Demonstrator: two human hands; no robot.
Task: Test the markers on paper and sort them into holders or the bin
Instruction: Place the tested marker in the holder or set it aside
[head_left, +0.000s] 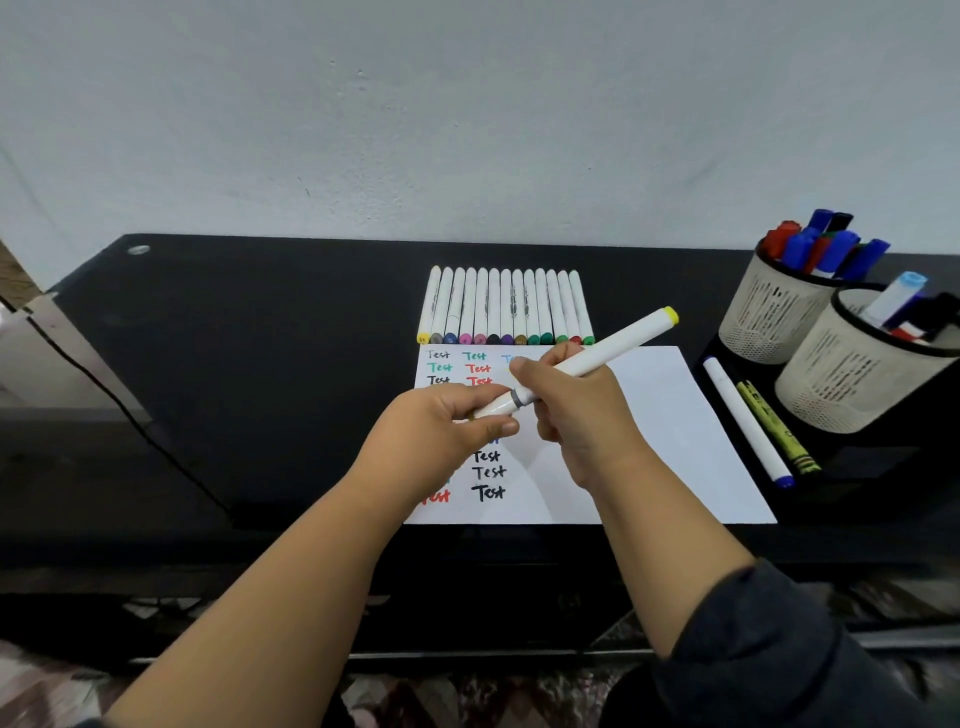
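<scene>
Light: soft, even, fairly bright.
Shadow: faint one of the hands across the paper (649, 415).
Edges: wide-angle bending, corners blurred.

A black desk (260, 338) runs along a pale grey wall (467, 104). A small round silver fitting (138, 250) sits near the desk's far left corner (what it is cannot be told). A dark cable (130, 415) slants down past the left edge. Patterned flooring (52, 686) shows below.

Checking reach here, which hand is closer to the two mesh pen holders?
Right. The right hand grips the yellow-capped marker over the paper, on the side toward the holders; the left hand pinches its near end, farther away.
</scene>
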